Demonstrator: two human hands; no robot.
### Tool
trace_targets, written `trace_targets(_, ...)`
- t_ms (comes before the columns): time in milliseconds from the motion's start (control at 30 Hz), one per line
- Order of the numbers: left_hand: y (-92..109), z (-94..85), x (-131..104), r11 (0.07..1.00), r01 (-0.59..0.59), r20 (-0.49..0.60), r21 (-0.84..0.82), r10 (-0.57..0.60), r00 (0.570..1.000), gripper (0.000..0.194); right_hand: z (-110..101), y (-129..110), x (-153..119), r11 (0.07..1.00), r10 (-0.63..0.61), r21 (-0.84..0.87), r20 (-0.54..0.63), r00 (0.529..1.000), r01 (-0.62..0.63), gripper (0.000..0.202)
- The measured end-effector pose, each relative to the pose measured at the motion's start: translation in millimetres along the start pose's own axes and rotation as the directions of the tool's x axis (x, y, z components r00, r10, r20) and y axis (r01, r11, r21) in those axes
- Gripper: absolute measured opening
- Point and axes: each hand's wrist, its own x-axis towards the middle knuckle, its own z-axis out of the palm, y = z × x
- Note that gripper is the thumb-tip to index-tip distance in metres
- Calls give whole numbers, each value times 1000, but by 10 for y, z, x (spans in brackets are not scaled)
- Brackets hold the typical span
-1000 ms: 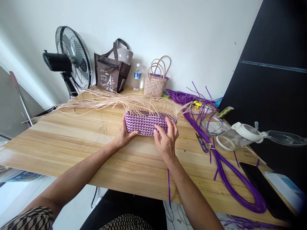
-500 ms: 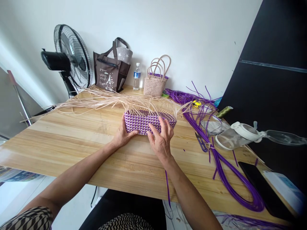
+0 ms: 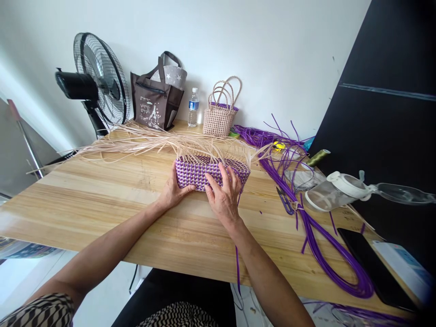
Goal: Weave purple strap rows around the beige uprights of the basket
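Note:
A partly woven purple and beige basket rests on the wooden table in front of me, with long beige strands fanning from its top edge to the left and back. My left hand grips its left end, the thumb along the lower front edge and the other fingers mostly hidden behind it. Against the front face, right of the middle, my right hand lies with its fingers spread, touching the weave. A purple strip hangs down over the table's front edge beside my right forearm.
To the right lie a bundle of purple strips, small thread snips, a clear jug, a green thread spool and a black phone. At the back stand a finished basket, a water bottle, a brown bag and a fan.
My right hand has slid a little to the left across the basket's front face. My left hand keeps its hold, and the basket stays in place.

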Motion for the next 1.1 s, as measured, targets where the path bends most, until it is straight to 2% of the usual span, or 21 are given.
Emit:
trace_targets(600,70,-18,-5,1000,17,5,-8,-17,1000,109,-9,32,-34,1000,21,6,-11,1000,-21,25)
trace_targets(1100,44,-6,-3,1000,25,-1,-17,-25,1000,110,-8,48,-47,1000,16,25,-30,999,-15,24)
